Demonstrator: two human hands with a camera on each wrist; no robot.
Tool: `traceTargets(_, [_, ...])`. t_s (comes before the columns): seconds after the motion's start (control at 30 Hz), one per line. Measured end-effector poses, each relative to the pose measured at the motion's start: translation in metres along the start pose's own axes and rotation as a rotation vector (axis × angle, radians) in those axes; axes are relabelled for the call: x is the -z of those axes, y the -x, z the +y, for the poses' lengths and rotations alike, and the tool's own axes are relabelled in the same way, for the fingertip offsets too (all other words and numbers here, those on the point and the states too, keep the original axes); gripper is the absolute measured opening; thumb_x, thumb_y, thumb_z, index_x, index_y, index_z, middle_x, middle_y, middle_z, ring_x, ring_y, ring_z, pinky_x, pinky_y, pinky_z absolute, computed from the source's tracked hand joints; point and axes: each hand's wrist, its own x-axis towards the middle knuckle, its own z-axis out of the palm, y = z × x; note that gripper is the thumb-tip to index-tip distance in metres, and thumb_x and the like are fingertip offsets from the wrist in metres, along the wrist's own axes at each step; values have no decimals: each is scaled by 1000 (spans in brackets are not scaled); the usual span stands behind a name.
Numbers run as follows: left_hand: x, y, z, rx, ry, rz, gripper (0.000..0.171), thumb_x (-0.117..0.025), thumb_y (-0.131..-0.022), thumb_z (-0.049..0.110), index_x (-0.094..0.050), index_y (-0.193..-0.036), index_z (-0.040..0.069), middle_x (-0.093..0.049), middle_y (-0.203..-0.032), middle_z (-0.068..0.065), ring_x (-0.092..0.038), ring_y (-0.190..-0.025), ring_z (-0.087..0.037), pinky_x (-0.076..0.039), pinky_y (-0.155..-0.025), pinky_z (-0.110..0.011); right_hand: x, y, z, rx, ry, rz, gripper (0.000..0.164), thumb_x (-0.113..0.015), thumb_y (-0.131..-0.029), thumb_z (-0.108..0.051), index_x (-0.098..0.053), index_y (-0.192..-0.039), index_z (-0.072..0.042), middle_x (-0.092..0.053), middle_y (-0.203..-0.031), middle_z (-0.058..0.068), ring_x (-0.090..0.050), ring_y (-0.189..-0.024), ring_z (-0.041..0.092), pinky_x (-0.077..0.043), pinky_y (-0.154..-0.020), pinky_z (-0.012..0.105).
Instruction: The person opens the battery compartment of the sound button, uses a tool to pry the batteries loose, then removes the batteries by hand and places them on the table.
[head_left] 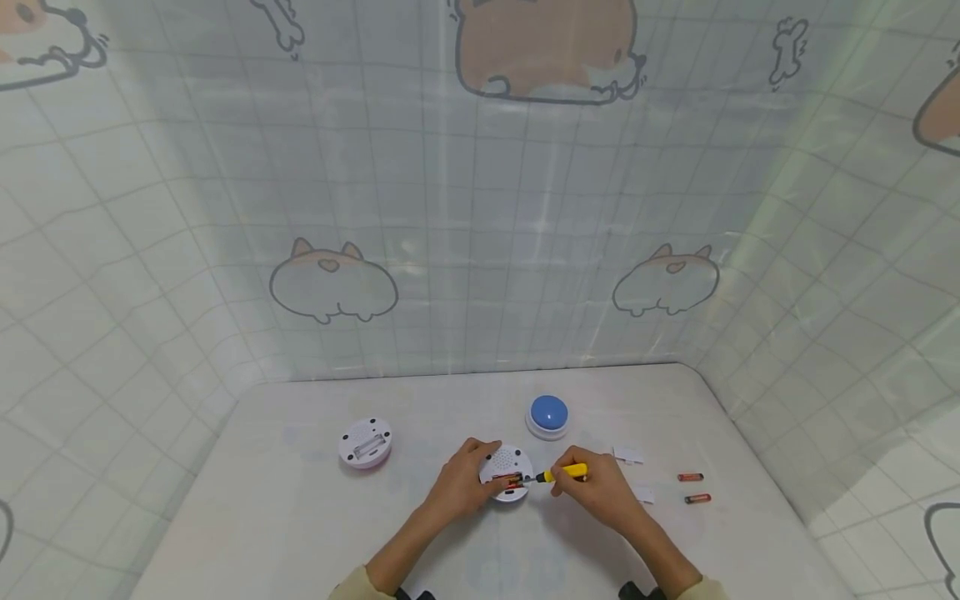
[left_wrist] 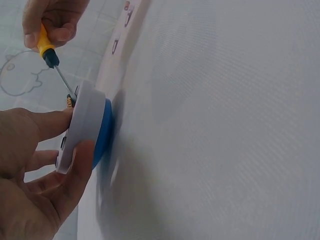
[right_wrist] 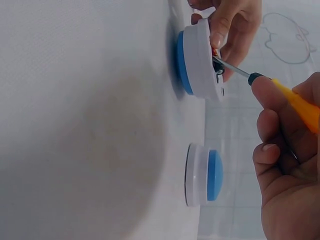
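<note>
A round push button point(head_left: 507, 457) lies upside down, its white base up and its blue dome point(left_wrist: 104, 134) underneath. My left hand point(head_left: 459, 483) grips it by the rim, with the thumb over the battery compartment, where red-and-black batteries point(head_left: 513, 481) show. In my right hand point(head_left: 597, 493) is a screwdriver point(right_wrist: 295, 102) with a yellow handle, held between thumb and fingers. The tip of its metal shaft point(left_wrist: 64, 80) reaches the end of the battery compartment. Whether it touches a battery or the contact, I cannot tell.
Behind the hands stands another blue-domed button point(head_left: 548, 414), upright. To the left, a white and pink button point(head_left: 365, 443) lies upside down with its battery slot uncovered. Two batteries point(head_left: 691, 477) lie at the right, near white flat pieces point(head_left: 628, 455) partly behind the right hand.
</note>
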Motion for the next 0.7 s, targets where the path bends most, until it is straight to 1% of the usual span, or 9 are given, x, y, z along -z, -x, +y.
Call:
traceTargets(0.17, [-1,0,1,-10,-6,20,64,-80,-85,41,-59,-140,15,-59,-126,-5,-61,-111,-23,-50,-94,-49,-1,0,0,13,26,-1,12,-68,-95,-30,-69,-93,-19,-70,-74,-13,-59,-74,16,-51,-66,23])
traceTargets(0.27, [-2,0,1,-10,3,25,65,-82,-83,40,-60,-139,14,-59,-126,-6,-61,-112,-25,-50,-94,-49,-1,1,0,4,28,-2,11,-69,-95,-29,-69,-93,-18,-70,-74,-13,-60,-74,16,-51,-66,23])
traceTargets(0.5, [-2,-3,0,-8,22,17,63,-85,-81,37,-63,-135,15,-60,-119,-5,-60,-105,-21,-50,-92,-48,2,1,-2,-16,35,1,11,-69,-94,-29,-69,-93,-17,-70,-74,-11,-58,-73,16,-50,-64,24])
traceTargets(0.7, [-1,-6,-1,10,29,2,61,-85,-81,37,-64,-134,16,-61,-118,-3,-59,-105,-19,-50,-93,-46,4,0,-3,-21,47,12,12,-70,-93,-29,-69,-93,-18,-70,-74,-12,-58,-73,16,-50,-64,24])
